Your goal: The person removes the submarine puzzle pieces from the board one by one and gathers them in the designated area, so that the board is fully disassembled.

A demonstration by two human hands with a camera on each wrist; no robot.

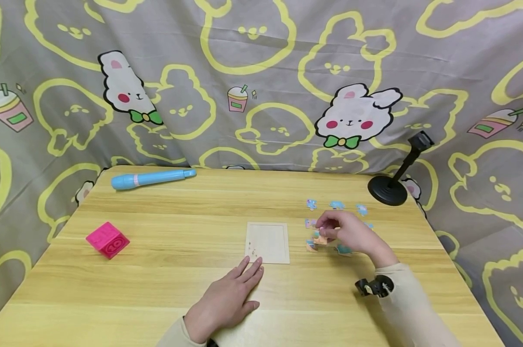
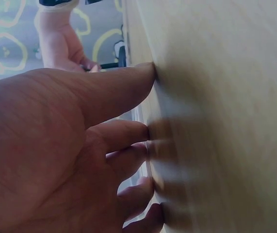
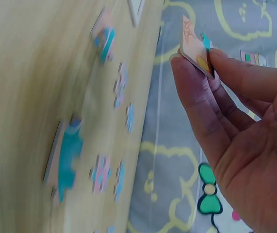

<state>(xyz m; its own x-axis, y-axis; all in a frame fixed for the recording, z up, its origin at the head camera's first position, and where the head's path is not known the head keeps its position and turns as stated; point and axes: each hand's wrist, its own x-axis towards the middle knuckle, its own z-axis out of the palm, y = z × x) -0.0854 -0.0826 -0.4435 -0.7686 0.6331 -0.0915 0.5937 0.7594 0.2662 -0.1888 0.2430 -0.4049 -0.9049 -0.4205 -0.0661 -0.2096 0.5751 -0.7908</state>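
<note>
Between thumb and fingers my right hand (image 1: 350, 233) pinches a jigsaw puzzle piece (image 3: 194, 51), orange with some teal, raised off the table. Below and around that hand lie several loose puzzle pieces, among them a teal-and-orange one (image 3: 63, 160) and a blue one (image 1: 337, 205). To their left is a pale wooden puzzle frame (image 1: 268, 243) with a few small marks at its lower left. My left hand (image 1: 228, 299) rests on the table with fingers extended, its fingertips at the frame's lower edge. Some pieces are partly hidden behind the right hand.
A pink cube (image 1: 108, 240) sits at the left of the wooden table (image 1: 166, 284). A blue microphone-shaped object (image 1: 153, 179) lies along the back left edge. At the back right stands a black stand (image 1: 388, 190). A patterned curtain (image 1: 261, 86) hangs behind the table.
</note>
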